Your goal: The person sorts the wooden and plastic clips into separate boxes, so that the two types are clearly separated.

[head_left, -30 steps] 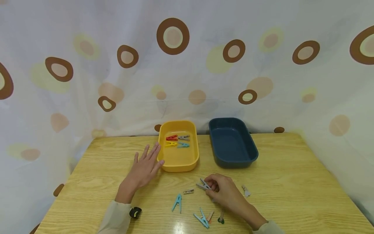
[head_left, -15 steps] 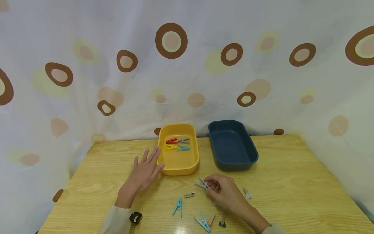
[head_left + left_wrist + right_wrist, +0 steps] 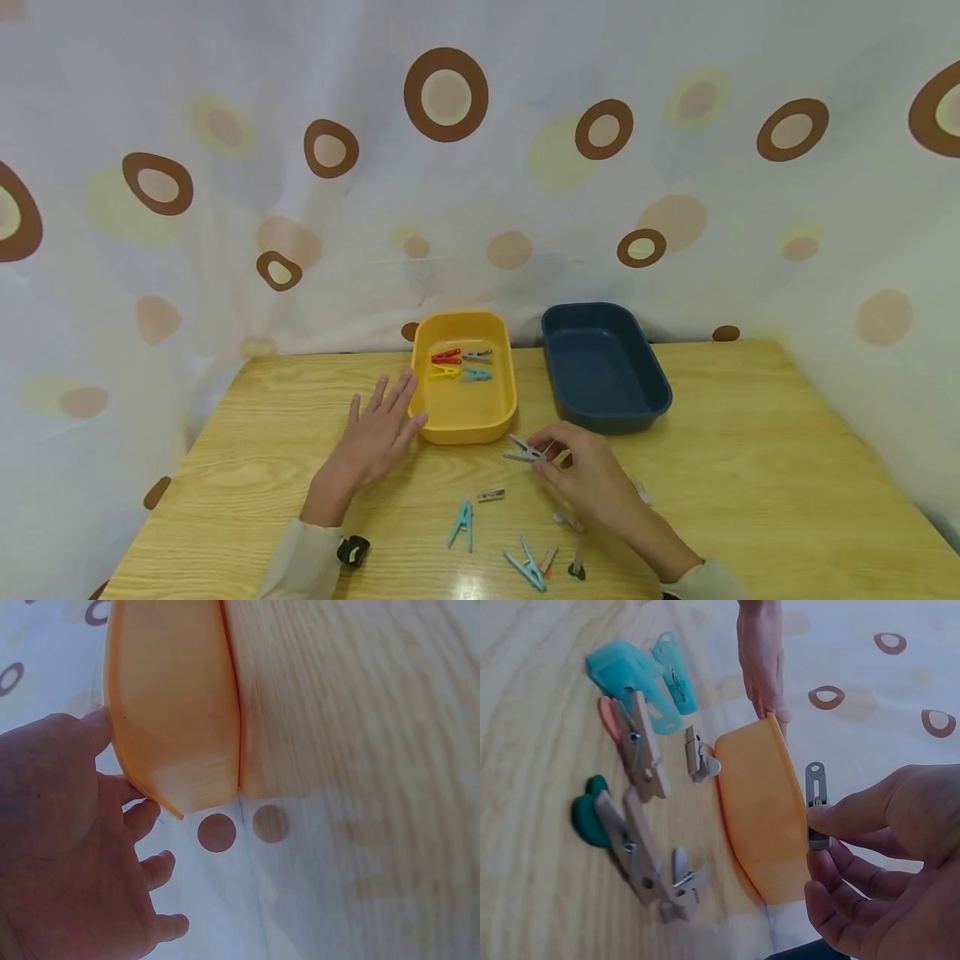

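1. Grip state: we see the right hand [image 3: 581, 475] pinching the grey clothespin [image 3: 525, 452] by one end, above the bench [image 3: 750, 467], just short of the yellow tray [image 3: 465, 429].
2. Such a shallow pinch could let the clothespin pivot and drop.
3. The left hand [image 3: 378, 433] lies flat, fingers straight, touching the tray's wall; a nudge could shift the tray.

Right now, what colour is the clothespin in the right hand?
Grey. The clothespin, pinched by the right hand, shows best in the right wrist view.
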Motion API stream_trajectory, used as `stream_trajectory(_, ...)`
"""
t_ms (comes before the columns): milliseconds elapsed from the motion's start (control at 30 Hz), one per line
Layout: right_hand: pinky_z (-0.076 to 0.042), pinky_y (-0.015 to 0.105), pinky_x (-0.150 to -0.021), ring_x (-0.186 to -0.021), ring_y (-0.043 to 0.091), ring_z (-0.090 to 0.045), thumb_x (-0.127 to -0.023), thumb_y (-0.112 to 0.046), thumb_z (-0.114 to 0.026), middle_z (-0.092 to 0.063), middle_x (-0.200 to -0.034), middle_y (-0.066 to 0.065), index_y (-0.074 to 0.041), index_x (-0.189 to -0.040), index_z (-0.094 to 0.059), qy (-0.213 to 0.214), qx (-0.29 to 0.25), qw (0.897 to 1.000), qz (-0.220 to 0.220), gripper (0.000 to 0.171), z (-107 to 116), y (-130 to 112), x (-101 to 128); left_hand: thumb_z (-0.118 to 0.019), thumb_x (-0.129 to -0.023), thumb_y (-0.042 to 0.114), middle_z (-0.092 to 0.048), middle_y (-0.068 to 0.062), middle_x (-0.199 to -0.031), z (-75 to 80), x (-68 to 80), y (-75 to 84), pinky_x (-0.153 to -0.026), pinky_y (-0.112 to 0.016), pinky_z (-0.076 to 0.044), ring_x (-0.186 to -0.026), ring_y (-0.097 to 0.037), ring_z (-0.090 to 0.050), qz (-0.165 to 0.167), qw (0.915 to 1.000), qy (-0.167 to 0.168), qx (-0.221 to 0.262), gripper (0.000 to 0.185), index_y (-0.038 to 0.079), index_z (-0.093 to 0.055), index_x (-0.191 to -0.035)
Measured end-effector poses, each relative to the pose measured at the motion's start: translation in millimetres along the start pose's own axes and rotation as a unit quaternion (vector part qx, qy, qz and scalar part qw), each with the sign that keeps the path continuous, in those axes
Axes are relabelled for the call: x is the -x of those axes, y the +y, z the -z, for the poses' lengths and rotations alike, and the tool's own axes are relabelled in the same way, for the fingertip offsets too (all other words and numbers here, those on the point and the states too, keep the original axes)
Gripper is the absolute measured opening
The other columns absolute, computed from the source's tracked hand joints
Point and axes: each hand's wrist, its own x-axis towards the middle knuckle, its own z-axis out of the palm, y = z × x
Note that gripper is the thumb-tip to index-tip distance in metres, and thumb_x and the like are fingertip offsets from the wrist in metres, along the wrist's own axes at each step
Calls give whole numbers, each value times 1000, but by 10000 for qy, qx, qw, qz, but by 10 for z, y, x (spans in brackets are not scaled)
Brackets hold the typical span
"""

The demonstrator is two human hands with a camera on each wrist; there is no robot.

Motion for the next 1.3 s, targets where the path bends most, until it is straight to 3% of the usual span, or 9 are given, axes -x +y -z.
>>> stream_trajectory(300, -54, 23, -62, -82, 13, -65, -83, 7, -80, -69, -93, -2, -9, -97, -74, 110, 15, 9998, 164, 23, -38, 4, -89, -33, -111, 51, -10, -5, -171, -81, 41, 0, -116, -73, -5, -157, -35, -3, 25, 10000, -12, 4, 70, 10, -14, -166)
stream_trajectory(667, -54, 24, -63, -82, 21, -66, -84, 6, -80, -70, -91, 0, -9, -97, -74, 164, -35, 9989, 443, 21, -142, -61, -304, -35, -111, 48, -12, -7, -171, -57, 85, -4, -116, -74, -3, -156, -36, -3, 22, 9999, 21, 108, 69, 9, -16, -165)
stream_trajectory(1033, -55, 28, -68, -83, 18, -66, -88, 1, -78, -71, -90, -1, -9, -99, -74, 179, 44, 9992, 360, 15, -208, -67, -592, -36, -111, 47, -17, -7, -171, -51, 63, -12, -115, -75, -7, -156, -39, -8, -93, 9996, 258, 68, 68, 9, -19, -165)
stream_trajectory(1300, -56, 35, -75, -84, 17, -66, -88, -2, -79, -71, -92, 1, -8, -100, -75, 163, 231, 9993, 244, 14, -257, -62, -799, -35, -111, 48, -14, -7, -171, -35, 3, -8, -115, -75, -6, -156, -36, -5, -85, 9998, 169, 24, 69, 9, -17, -165)
